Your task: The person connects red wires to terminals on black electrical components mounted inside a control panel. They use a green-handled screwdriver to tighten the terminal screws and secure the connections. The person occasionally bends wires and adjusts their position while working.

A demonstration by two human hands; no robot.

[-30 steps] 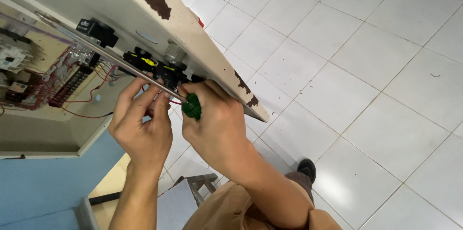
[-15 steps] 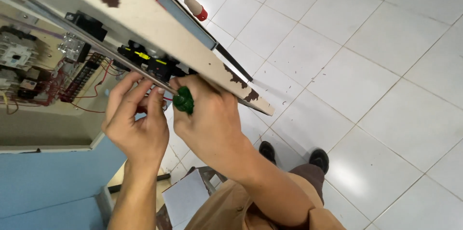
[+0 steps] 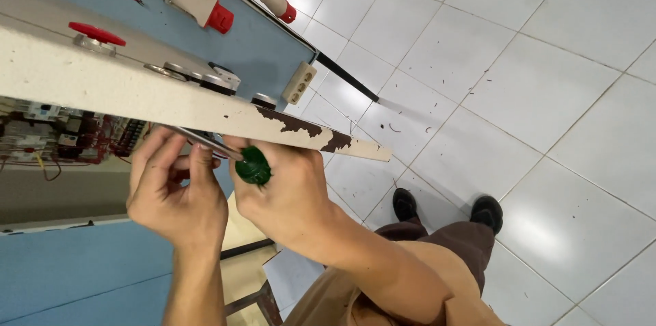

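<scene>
Above a white tiled floor [image 3: 519,80], the right hand [image 3: 290,189] has its grip clamped on a green-handled screwdriver [image 3: 253,166], whose shaft the left hand [image 3: 174,193] pinches beneath the cabinet door [image 3: 171,97].

Hands at the cabinet door's lower edge

I see my left hand [image 3: 176,196] just left of my right hand [image 3: 290,193], both under the door edge [image 3: 205,104]; the screwdriver [image 3: 254,166] sits in the right hand, its shaft running left toward the wiring [image 3: 61,138] inside the cabinet. Two plugs [image 3: 219,17] hang above the door, a socket strip [image 3: 301,83] beside them, my shoes [image 3: 444,208] on the floor [image 3: 547,93] below.
</scene>
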